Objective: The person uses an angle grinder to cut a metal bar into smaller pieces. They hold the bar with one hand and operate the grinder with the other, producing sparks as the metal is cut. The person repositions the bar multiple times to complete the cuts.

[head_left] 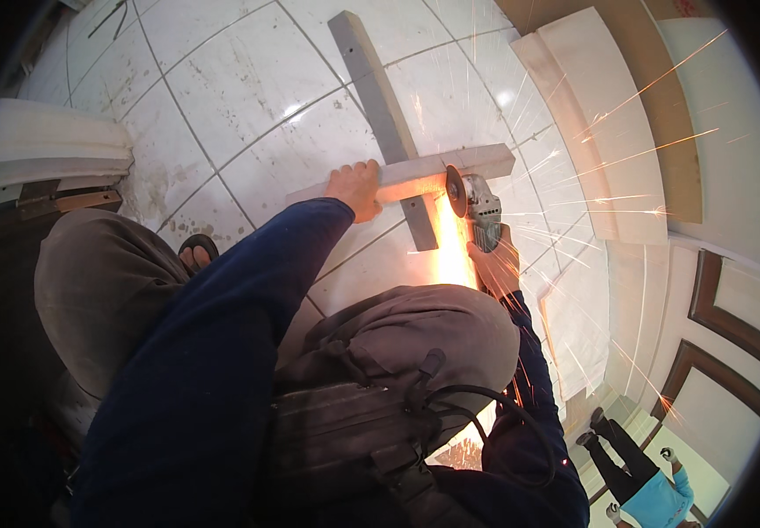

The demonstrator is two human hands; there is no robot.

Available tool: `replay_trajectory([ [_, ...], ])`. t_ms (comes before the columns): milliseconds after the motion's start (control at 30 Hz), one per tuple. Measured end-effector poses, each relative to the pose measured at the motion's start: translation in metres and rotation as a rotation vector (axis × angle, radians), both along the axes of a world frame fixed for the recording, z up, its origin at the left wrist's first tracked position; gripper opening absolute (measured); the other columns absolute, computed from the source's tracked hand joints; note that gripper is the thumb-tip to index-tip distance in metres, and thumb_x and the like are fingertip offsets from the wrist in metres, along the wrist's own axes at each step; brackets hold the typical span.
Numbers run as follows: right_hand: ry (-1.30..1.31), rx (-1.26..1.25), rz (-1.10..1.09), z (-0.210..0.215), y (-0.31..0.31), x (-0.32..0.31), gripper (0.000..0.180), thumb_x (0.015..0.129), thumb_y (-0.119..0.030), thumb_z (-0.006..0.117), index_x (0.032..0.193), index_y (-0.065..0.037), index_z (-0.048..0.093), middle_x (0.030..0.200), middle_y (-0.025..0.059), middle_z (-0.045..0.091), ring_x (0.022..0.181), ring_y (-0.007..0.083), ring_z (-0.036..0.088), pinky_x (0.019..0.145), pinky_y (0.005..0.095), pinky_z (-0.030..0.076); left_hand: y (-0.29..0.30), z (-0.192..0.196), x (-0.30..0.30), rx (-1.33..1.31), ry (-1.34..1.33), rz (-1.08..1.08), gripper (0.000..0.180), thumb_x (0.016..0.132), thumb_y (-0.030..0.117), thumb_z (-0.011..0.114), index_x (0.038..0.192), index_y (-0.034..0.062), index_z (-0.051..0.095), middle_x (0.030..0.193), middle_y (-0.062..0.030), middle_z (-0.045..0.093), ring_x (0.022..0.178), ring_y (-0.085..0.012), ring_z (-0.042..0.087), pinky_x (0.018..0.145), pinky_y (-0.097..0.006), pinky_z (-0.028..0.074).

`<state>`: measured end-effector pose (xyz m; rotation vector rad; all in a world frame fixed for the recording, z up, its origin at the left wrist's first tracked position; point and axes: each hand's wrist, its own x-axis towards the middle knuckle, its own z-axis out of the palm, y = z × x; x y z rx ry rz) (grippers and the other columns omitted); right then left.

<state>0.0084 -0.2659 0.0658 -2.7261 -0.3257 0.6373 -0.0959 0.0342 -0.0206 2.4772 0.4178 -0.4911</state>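
My left hand (355,188) is closed over a grey square metal bar (488,162), pressing on it toward its left end. That bar lies crosswise on a second, longer grey metal bar (368,84), which rests on the floor. My right hand (496,262) grips an angle grinder (485,209) around its body. The grinder's disc (456,191) meets the near side of the upper bar, right of where the two bars cross. A bright orange stream of sparks pours from the contact toward my knees. The glare hides the exact contact point.
White floor tiles (222,97) carry dirty marks. Pale panels (587,106) lean at the right, with sparks flying across them. A black cable (477,393) loops over my lap. At lower right, another person in a blue shirt (657,500) stands farther off. My sandalled foot (197,253) is at left.
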Motion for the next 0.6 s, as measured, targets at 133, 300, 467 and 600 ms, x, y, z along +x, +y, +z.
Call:
replay_trajectory([
  [133,-0.014,0.063,-0.003,0.004,0.002,0.001,0.061,0.078,-0.035,0.083,0.123,-0.005,0.056,0.102,0.0218,0.076,0.093,0.0408,0.075,0.082,0.0458,0.059,-0.001,0.000,0.001,-0.005,-0.001,-0.004,0.069,0.079,0.031,0.085,0.130,0.0013,0.050,0.125,-0.0210,0.063,0.115,-0.0417,0.063,0.096,-0.054,0.049],
  [300,-0.058,-0.044,0.019,-0.006,0.000,0.004,0.060,0.079,-0.034,0.083,0.124,-0.005,0.056,0.101,0.0226,0.076,0.093,0.0423,0.075,0.082,0.0473,0.059,0.001,0.000,0.001,-0.001,0.013,-0.007,0.070,0.080,0.031,0.084,0.132,0.0012,0.049,0.125,-0.0208,0.063,0.115,-0.0408,0.063,0.096,-0.053,0.049],
  [467,-0.030,0.057,0.030,-0.013,-0.010,0.008,0.064,0.079,-0.035,0.083,0.127,-0.004,0.055,0.102,0.0258,0.075,0.097,0.0425,0.074,0.084,0.0491,0.058,0.000,0.000,0.002,-0.002,0.014,-0.013,0.070,0.080,0.032,0.084,0.132,0.0010,0.049,0.124,-0.0207,0.063,0.115,-0.0405,0.063,0.095,-0.053,0.049],
  [600,0.022,-0.029,-0.014,-0.001,-0.002,0.004,0.064,0.080,-0.034,0.082,0.129,-0.004,0.054,0.104,0.0249,0.075,0.098,0.0419,0.074,0.084,0.0486,0.058,0.000,-0.002,0.001,0.013,0.021,-0.014,0.069,0.080,0.032,0.084,0.131,0.0009,0.049,0.123,-0.0204,0.063,0.114,-0.0405,0.064,0.094,-0.053,0.050],
])
